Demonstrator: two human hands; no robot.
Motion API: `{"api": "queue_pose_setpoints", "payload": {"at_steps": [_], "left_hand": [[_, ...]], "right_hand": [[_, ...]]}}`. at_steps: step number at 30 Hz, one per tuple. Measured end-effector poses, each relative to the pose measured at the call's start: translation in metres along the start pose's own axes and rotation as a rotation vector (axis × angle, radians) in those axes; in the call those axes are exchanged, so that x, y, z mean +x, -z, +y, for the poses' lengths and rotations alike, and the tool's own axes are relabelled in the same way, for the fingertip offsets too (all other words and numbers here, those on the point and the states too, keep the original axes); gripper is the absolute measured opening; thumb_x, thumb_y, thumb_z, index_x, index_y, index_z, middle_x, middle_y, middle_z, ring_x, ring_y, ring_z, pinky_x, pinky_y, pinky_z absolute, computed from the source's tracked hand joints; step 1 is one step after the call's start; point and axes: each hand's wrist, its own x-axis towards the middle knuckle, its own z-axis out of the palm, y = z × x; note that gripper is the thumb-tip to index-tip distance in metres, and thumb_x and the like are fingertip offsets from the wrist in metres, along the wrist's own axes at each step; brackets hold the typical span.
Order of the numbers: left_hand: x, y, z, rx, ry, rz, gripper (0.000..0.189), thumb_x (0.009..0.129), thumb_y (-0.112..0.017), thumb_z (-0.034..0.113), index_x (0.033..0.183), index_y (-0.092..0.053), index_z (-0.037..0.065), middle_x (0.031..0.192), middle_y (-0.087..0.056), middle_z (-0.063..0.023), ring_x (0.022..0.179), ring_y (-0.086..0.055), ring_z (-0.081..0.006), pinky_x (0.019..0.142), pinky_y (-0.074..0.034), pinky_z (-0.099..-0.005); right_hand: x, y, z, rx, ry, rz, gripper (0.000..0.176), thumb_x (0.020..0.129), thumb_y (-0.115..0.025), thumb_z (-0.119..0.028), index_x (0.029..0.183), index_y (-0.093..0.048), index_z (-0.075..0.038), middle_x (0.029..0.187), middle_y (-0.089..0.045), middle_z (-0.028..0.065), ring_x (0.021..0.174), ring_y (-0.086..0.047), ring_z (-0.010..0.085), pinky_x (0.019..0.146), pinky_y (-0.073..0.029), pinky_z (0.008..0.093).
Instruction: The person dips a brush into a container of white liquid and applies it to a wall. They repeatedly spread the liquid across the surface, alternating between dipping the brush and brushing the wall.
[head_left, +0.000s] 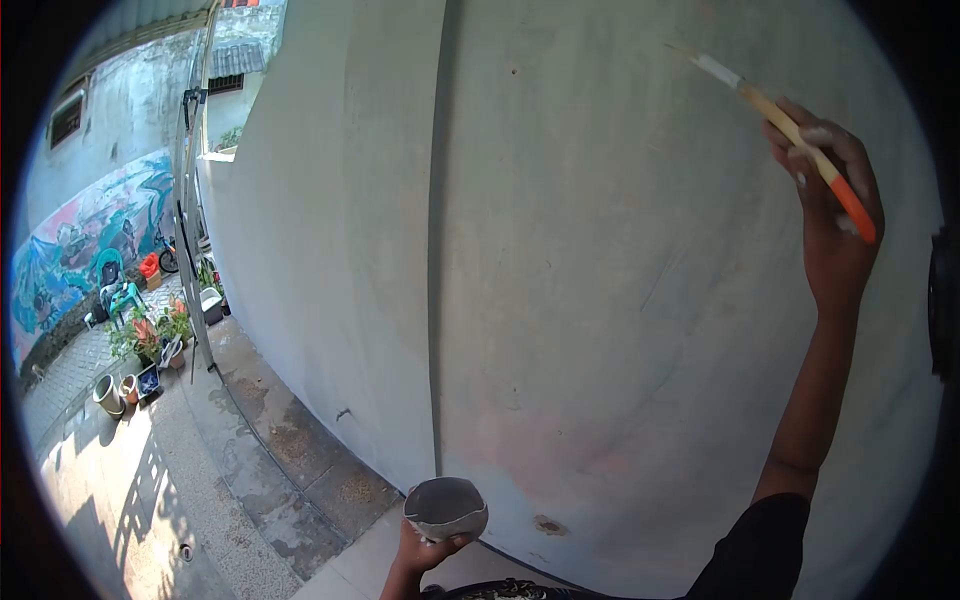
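Note:
My right hand (pixel 825 165) is raised at the upper right, its fingers closed around the handle of a paintbrush (pixel 768 104). The handle is pale wood with an orange end, and a whitish metal band leads to thin bristles that point up and left, close to the wall (pixel 600 250). Low in the view, my left hand (pixel 425 550) holds a small bowl (pixel 448 525) from below and the side. Grey matter fills the inside of the bowl, and its rim looks uneven. The wall is grey-green, with pinkish patches lower down.
A metal ladder (pixel 190 200) stands at the left beside the wall's end. Potted plants (pixel 150 340), several pots (pixel 108 395) and a green chair (pixel 122 295) are farther off, before a painted mural (pixel 80 245). A vertical ledge (pixel 437 250) runs down the wall.

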Motion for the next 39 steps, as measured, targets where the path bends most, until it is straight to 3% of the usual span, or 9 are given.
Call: {"api": "queue_pose_setpoints", "payload": {"at_steps": [8,14,16,19,22,26,29,32,39], "left_hand": [[0.035,0.014,0.010,0.044,-0.072,-0.029,0.071,0.065,-0.085,0.038,0.117,-0.057,-0.001,0.107,-0.066,-0.0114,0.099,-0.063,-0.0219,0.086,-0.051,-0.0366],[0.040,0.037,-0.021,0.010,-0.071,-0.040,0.065,0.066,-0.086,0.038,0.111,-0.061,-0.002,0.102,-0.068,-0.0115,0.095,-0.065,-0.0209,0.084,-0.051,-0.0359],[0.024,0.067,-0.084,0.392,-0.055,-0.047,0.071,0.086,-0.057,0.063,0.122,-0.056,0.002,0.115,-0.061,-0.0186,0.101,-0.060,-0.0325,0.085,-0.048,-0.0481],[0.029,0.077,-0.090,0.337,-0.069,-0.055,0.071,0.085,-0.060,0.061,0.122,-0.056,0.001,0.114,-0.061,-0.0181,0.101,-0.060,-0.0321,0.083,-0.049,-0.0461],[0.034,0.071,-0.089,0.249,-0.089,-0.015,0.070,0.084,-0.064,0.058,0.121,-0.056,0.000,0.113,-0.061,-0.0173,0.101,-0.060,-0.0313,0.080,-0.051,-0.0431],[0.041,0.079,-0.073,0.316,0.122,-0.079,0.073,0.083,-0.065,0.060,0.123,-0.054,-0.001,0.115,-0.060,-0.0170,0.102,-0.059,-0.0309,0.080,-0.051,-0.0432],[0.049,0.096,-0.078,0.297,0.122,-0.166,0.076,0.082,-0.067,0.059,0.125,-0.052,-0.001,0.118,-0.058,-0.0169,0.106,-0.057,-0.0303,0.082,-0.051,-0.0432],[0.050,0.093,-0.082,0.261,0.121,-0.214,0.077,0.081,-0.068,0.059,0.127,-0.050,0.000,0.120,-0.057,-0.0169,0.108,-0.056,-0.0298,0.083,-0.051,-0.0432],[0.056,0.093,-0.107,0.279,0.152,-0.059,0.080,0.077,-0.074,0.056,0.128,-0.048,-0.001,0.119,-0.058,-0.0170,0.106,-0.057,-0.0300,0.084,-0.050,-0.0441]], "right_hand": [[0.145,-0.055,0.032,-0.471,0.172,-0.145,0.016,0.089,-0.066,-0.014,0.089,-0.063,0.001,0.076,-0.064,0.0106,0.068,-0.058,0.0216,0.068,-0.046,0.0299],[0.077,-0.100,0.017,-0.723,0.536,-0.545,0.017,0.089,-0.066,-0.020,0.083,-0.059,-0.005,0.069,-0.059,0.0064,0.060,-0.060,0.0155,0.059,-0.052,0.0283],[0.028,-0.106,-0.018,-0.475,0.414,-0.912,0.024,0.086,-0.070,-0.024,0.077,-0.057,-0.006,0.065,-0.058,0.0066,0.057,-0.059,0.0171,0.056,-0.050,0.0285],[-0.011,-0.111,-0.036,0.062,-0.366,-1.405,0.028,0.092,-0.064,-0.029,0.080,-0.059,-0.005,0.059,-0.053,0.0077,0.052,-0.049,0.0196,0.056,-0.041,0.0377],[0.008,-0.117,-0.019,-0.141,-0.509,-1.433,0.023,0.091,-0.065,-0.028,0.088,-0.064,-0.005,0.068,-0.059,0.0060,0.063,-0.052,0.0152,0.066,-0.046,0.0324],[0.091,-0.102,0.001,-0.586,-0.444,-0.867,0.030,0.087,-0.070,-0.032,0.104,-0.066,-0.007,0.101,-0.067,0.0110,0.082,-0.062,0.0218,0.082,-0.050,0.0348],[0.173,-0.078,-0.033,-0.628,-0.318,-0.596,0.018,0.090,-0.064,-0.015,0.089,-0.062,0.002,0.075,-0.063,0.0106,0.070,-0.058,0.0183,0.069,-0.046,0.0309],[0.217,-0.056,0.011,-0.667,0.282,-0.329,0.017,0.091,-0.062,-0.016,0.087,-0.062,0.000,0.075,-0.062,0.0116,0.069,-0.055,0.0165,0.067,-0.045,0.0331],[0.147,-0.116,0.050,-0.922,0.460,-0.448,0.016,0.091,-0.063,-0.018,0.093,-0.063,-0.002,0.088,-0.064,0.0113,0.077,-0.061,0.0199,0.070,-0.051,0.0318]]}}
